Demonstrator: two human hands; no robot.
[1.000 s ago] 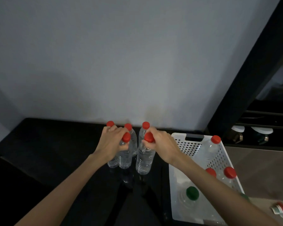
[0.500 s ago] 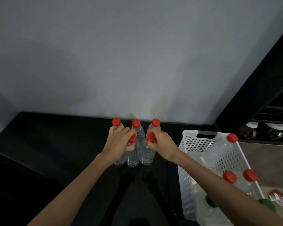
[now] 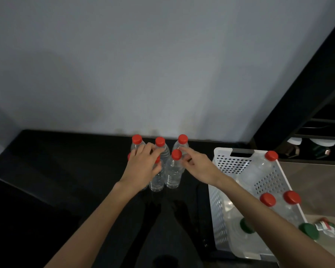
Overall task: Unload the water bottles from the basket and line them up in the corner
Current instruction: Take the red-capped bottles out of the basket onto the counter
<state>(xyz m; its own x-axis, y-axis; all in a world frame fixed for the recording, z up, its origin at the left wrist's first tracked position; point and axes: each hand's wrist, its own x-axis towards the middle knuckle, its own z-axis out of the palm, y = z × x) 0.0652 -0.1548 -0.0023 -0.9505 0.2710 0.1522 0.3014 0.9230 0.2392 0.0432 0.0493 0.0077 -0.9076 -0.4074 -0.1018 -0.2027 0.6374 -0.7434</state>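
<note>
Left hand draped over the cluster of water bottles on the black counter, fingers spread and loosely curled, resting against caps and shoulders of the near-left bottles; hard to tell whether anything is truly gripped or only touched. Right hand loosened, fingers extended toward 11 o'clock, tips just beside the red cap of the near-right bottle, nothing clasped in it.

Bottles upright in two short rows: three red caps at the back near the grey wall, at least two more in front, one cap partly hidden under the left hand. Bodies packed close, touching or nearly so. Another sliver of red at 9 o'clock of the left hand, mostly hidden.

White perforated basket at 3 o'clock of the cluster, just beside the right forearm, holding more bottles: one red-capped bottle leaning at the far corner, two red caps at the right rim, one green cap lower down, partly covered by the arm. A second green cap outside the rim at 4 o'clock.

Open counter wide at 9 o'clock of the bottles, dark and featureless. Wall edge close behind the back row at 12 o'clock. Dark shelf frame rising at 2 o'clock, beyond the basket.
</note>
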